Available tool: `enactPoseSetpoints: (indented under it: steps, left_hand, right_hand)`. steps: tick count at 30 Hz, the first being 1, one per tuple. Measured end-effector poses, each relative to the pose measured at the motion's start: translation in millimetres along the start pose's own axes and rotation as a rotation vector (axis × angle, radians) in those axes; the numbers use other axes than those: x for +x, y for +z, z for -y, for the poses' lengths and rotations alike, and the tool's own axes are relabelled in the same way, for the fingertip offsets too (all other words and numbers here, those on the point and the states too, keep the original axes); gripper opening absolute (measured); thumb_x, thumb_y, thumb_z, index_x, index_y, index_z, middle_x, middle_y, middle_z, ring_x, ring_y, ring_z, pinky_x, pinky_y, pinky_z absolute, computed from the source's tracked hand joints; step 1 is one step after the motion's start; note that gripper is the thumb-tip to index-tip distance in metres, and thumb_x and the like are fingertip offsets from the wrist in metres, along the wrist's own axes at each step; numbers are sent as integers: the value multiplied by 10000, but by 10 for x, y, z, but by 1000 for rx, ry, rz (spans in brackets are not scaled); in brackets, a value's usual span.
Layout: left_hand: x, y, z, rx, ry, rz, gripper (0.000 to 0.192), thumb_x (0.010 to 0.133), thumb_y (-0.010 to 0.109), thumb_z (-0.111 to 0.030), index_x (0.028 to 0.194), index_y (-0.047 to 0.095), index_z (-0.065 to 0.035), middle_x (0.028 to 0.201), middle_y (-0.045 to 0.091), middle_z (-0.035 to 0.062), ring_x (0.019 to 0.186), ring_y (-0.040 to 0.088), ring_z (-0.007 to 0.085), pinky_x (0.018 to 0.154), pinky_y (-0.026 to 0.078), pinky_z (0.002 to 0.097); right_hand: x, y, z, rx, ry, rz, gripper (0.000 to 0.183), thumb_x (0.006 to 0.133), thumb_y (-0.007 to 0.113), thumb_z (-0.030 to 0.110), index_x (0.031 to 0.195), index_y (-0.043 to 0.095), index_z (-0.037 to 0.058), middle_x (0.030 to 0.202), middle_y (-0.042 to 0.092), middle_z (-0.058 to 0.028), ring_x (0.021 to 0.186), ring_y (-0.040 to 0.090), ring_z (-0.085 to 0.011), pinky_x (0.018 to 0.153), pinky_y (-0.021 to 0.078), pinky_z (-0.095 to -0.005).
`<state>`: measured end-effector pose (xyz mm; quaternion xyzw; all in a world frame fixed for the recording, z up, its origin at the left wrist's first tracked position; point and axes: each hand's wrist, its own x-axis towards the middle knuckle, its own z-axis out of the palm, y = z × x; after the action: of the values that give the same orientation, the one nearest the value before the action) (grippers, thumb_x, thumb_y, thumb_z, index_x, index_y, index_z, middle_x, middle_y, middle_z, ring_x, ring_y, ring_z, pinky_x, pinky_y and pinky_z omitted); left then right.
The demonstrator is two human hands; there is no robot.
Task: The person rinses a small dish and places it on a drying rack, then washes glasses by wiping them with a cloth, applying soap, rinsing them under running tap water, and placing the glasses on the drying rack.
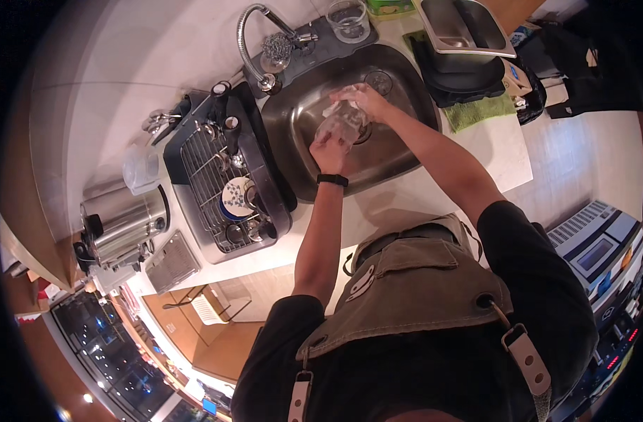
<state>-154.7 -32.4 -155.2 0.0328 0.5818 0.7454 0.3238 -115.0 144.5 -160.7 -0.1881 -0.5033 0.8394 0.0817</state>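
Over the stainless-steel sink basin (pixel 284 124), both hands are on a clear, see-through object (pixel 346 117) whose exact kind I cannot make out. My left hand (pixel 332 149), with a black band on its wrist, grips the near end. At the far end, my right hand (pixel 367 100) is closed around it. Something whitish, suds or a thin cloth, shows by the right fingers. The drain lies partly hidden below the hands. A clear round lid or dish (pixel 378 83) rests at the basin's far right.
A flexible metal faucet (pixel 242 39) arches at the back left, near a steel scourer (pixel 276 47). A glass bowl (pixel 349 22) stands behind the basin. The dish rack (pixel 205 174) flanks it on the left; steel pans (pixel 466 29) and a green cloth (pixel 479 112) are on the right.
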Motion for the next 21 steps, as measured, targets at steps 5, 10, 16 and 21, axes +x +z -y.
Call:
enactPoseSetpoints:
  steps: [5,10,16,21]
  left_hand:
    - [-63,164,-77,-111,-165,-63,293,895,687,-37,1165,644,68,1142,685,153,966,701,245,771,610,355]
    - [96,45,214,-413,-167,30,358,891,707,-61,1221,616,41,1183,671,151,1064,675,247,916,570,363]
    - [165,349,331,-195,-84,104,475,874,699,4,1329,563,34,1219,651,138,1024,674,218,884,579,345]
    - [149,387,354,44,116,48,484,847,715,18,1314,597,60,1136,697,123,966,676,181,847,563,315]
  right_hand:
    - [-220,131,-202,802,11,-20,373,942,643,330,1162,677,30,1028,717,-145,897,698,-260,818,573,-393]
    - [-395,375,-301,1249,-35,-79,458,1005,486,435,1201,657,58,1081,703,-139,974,668,-314,896,541,-464]
    - [-393,415,-571,1421,-133,-397,475,1059,325,443,1198,627,103,1145,675,-105,1041,632,-321,976,507,-490]
    - [-659,522,-560,1258,-14,-502,393,1032,415,356,1231,609,78,1157,665,-132,1052,642,-301,963,514,-483]
